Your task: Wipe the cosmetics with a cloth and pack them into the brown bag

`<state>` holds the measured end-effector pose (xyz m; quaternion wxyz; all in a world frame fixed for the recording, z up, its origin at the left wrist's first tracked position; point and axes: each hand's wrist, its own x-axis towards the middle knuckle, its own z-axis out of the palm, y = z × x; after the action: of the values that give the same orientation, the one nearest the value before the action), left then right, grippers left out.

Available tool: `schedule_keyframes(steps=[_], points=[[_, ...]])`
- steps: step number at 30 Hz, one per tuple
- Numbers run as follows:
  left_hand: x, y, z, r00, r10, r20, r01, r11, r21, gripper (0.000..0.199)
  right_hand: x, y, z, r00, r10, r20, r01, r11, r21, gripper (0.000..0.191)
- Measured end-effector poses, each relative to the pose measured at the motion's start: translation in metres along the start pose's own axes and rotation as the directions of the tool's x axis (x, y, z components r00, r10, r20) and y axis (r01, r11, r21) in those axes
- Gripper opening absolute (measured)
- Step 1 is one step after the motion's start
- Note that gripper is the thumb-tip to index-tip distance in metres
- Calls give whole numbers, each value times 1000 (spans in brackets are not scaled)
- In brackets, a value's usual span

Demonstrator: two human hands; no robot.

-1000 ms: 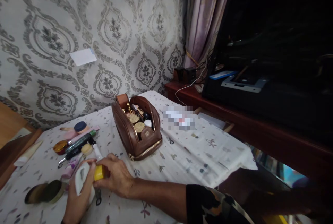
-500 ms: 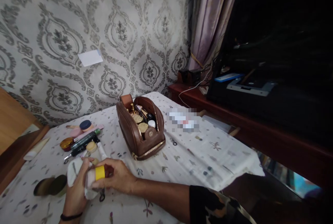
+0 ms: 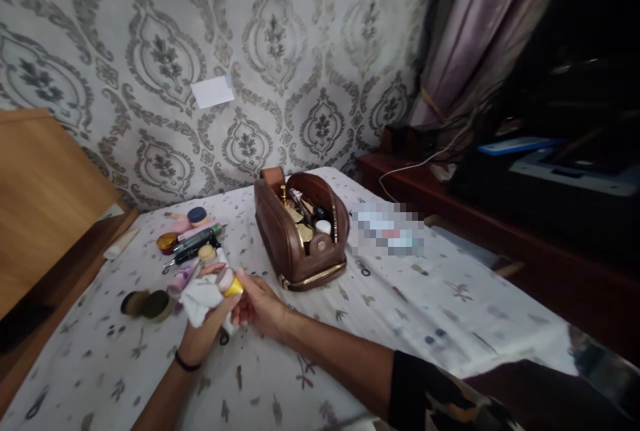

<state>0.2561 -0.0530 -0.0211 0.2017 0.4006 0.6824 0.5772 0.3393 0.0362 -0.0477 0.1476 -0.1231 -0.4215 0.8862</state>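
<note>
My left hand (image 3: 213,324), with a dark band on its wrist, is closed on a crumpled white cloth (image 3: 199,299). Against the cloth, my right hand (image 3: 264,307) grips a small pale jar with a yellow lid (image 3: 233,287) between thumb and fingers. Part of the jar is hidden by the hands. Just beyond them lie a purple-and-white tube (image 3: 181,275) and a jar with a beige lid (image 3: 207,254). An open round compact (image 3: 157,305) lies left of the cloth. To the right stands an unzipped brown cosmetic bag (image 3: 283,244) holding several jars and bottles.
Behind the hands sit an amber-lidded jar (image 3: 167,242), a green tube (image 3: 200,237) and a jar with a navy lid (image 3: 197,216). A pale tube (image 3: 121,244) lies at the left edge. A reddish wooden desk (image 3: 480,231) with a cable borders the cloth-covered table (image 3: 380,317) on the right.
The view has swung left, so everything sits further right. Both hands have turned the yellow-lidded jar to a tilt against the cloth; the grip remains.
</note>
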Motion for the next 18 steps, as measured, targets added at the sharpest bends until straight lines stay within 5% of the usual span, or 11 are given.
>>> schedule_keyframes(steps=[4,12,18], points=[[-3,-3,1,997,-32,67,34,999,-33,35,0,1,2,1000,16,13,-16,999,-38,80],[-4,-8,-9,980,123,-155,-98,982,161,37,-7,0,7,994,-28,110,38,995,-91,77],[-4,-34,-23,960,72,-270,2,964,265,44,-10,-2,8,992,-26,124,39,994,-106,74]])
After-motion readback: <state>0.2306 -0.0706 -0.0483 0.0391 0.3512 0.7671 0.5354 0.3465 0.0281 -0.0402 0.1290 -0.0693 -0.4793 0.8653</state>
